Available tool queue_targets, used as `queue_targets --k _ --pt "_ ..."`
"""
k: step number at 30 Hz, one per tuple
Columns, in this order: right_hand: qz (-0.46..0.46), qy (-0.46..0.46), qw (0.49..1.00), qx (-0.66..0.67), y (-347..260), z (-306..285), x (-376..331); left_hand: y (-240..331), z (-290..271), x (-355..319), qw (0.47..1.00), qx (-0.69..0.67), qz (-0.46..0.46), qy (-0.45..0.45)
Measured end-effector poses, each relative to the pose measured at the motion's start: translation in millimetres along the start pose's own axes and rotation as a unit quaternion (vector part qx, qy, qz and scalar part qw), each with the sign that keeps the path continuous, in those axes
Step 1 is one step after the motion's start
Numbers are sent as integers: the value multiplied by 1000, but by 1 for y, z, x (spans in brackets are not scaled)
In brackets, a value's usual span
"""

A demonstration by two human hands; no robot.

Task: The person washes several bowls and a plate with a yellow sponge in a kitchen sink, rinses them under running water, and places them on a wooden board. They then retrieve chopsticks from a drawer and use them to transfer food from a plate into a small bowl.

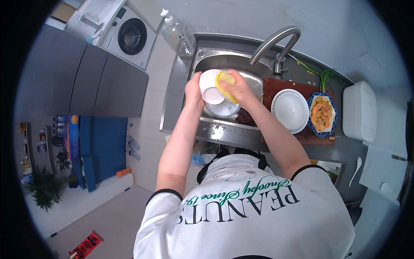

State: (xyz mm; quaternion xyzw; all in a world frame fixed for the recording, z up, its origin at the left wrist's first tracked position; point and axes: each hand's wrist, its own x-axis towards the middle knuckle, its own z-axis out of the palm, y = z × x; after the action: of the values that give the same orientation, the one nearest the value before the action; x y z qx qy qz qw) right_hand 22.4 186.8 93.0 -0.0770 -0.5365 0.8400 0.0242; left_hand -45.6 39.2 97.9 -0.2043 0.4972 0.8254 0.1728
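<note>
Left hand (195, 92) steadies a bowl, right hand (239, 90) works a sponge

So, a small white bowl (208, 79) is being held over the sink (254, 77), tipped so its base faces the camera. It's clasped at the side by the left hand, while a yellow sponge (226, 77) is gripped in the right and pressed against the outer wall. Scrubbing looks like the step in hand; next, a steady grip and a turn of the bowl would probably be called for, since wet ceramic could slip.

As for containers: the small bowl's inside can't be seen. Toward the right end of the surface (174, 93), a big white bowl (290, 110) is set on a brown board (269, 91), seemingly with nothing in it. Just beside it, orange-coloured food (321, 115) is held in a blue-rimmed dish (318, 134). Near the right edge, a white bin (359, 111) is parked, contents hidden.
</note>
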Motion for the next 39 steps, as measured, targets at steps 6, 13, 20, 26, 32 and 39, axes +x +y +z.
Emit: queue_targets --k 6,13,20,26,32,39 --pt "-5 3 993 -118 -3 3 14 13 10 0 917 366 139 -72" --pt "23 61 994 87 -11 -4 20 1 11 -3 996 50 -15 -76" --pt "-176 252 951 -15 8 41 2 -40 25 -12 957 -281 -59 -33" --pt "-10 187 982 8 13 24 3 -37 4 -2 972 -206 -90 -65" --pt "61 72 973 -210 11 -2 21 -15 -9 18 943 316 52 -91" --pt "-85 100 930 -344 23 5 19 -9 -1 14 949 286 62 -113"
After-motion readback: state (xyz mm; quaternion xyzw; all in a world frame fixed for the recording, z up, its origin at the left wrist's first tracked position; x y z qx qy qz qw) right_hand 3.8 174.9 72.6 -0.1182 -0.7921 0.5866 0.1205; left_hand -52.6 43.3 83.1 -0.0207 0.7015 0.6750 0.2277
